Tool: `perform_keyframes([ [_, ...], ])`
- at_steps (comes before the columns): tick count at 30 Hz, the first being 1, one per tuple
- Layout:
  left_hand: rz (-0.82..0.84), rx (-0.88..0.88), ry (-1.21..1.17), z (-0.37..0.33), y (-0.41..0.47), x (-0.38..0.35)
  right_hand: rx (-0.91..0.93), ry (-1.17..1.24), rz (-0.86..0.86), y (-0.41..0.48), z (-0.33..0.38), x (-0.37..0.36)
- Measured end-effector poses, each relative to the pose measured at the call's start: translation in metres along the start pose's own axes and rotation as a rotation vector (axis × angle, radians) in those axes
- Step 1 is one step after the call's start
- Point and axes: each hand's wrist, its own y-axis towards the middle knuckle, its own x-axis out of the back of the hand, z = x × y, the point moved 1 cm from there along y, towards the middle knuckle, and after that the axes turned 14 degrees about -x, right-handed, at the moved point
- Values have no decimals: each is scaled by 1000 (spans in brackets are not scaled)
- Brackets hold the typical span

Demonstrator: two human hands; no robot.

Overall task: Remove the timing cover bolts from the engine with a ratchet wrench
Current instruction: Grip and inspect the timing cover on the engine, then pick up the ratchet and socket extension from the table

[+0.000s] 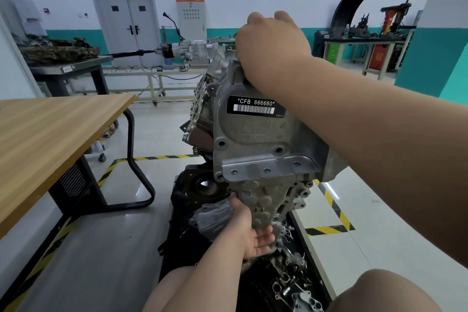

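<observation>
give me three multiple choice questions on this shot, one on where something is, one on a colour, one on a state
1. Where is the right hand?
A. on the wooden table
B. at the top edge of the timing cover
C. down by the floor tape

2. What colour is the label on the cover?
A. black with white print
B. red with black print
C. yellow and blank

3. What is the left hand doing?
A. swinging a ratchet wrench
B. hanging free of the engine
C. gripping the cover's lower edge, no tool in sight

Answers: 1 B, its curled fingers sit over the cover's top; 2 A, white characters and a barcode show on black; 3 C, the thumb lies along the cover's side and the fingers reach under it.
</observation>
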Motion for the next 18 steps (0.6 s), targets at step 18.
perform_keyframes([
  [18, -318, -714, 550, -43, -107, 88, -54, 1101, 563, -190, 94, -49],
])
